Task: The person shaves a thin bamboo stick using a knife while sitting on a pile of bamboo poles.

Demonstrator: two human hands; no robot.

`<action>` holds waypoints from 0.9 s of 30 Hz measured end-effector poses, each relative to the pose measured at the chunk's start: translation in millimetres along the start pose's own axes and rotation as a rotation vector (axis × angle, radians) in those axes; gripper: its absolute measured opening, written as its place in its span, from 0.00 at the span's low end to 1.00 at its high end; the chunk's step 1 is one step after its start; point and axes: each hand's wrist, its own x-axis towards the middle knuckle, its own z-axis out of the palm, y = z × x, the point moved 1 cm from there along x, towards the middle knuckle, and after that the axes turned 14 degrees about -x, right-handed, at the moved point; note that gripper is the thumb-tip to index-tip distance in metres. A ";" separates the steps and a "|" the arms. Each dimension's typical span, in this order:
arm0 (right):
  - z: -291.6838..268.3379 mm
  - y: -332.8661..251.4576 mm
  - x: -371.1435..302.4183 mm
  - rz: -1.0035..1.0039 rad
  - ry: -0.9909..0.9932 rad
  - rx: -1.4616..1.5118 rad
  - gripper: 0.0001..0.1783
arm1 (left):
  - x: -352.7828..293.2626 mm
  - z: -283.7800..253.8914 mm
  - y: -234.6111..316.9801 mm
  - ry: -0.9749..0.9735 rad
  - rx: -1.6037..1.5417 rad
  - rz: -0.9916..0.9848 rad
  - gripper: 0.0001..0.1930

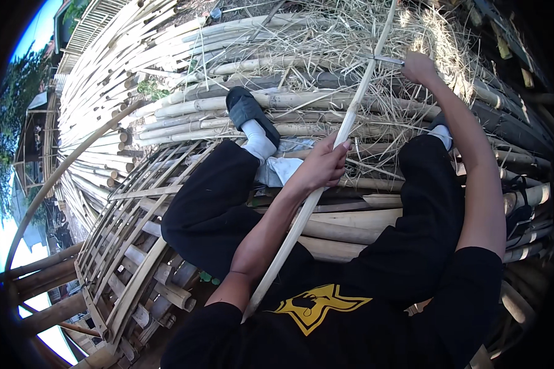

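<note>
A long pale bamboo strip (351,115) runs slantwise from my torso up to the far edge of the view. My left hand (324,163) is wrapped round it at mid-length, between my knees. Farther out, my right hand (419,67) is closed on a knife (389,60); its handle is mostly hidden in my fist. The thin blade points left, and its tip meets the strip's edge.
Thin shavings (406,37) lie heaped over bamboo poles (197,111) beyond my legs. A slatted bamboo frame (132,246) stands at the left. My slippered foot (251,114) rests on the poles, with a white cloth (283,169) nearby. More poles (98,74) are stacked at the far left.
</note>
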 end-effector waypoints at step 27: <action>-26.1 121.0 -37.7 0.431 0.142 0.068 0.17 | -53.9 50.5 0.6 -0.094 0.076 -0.110 0.07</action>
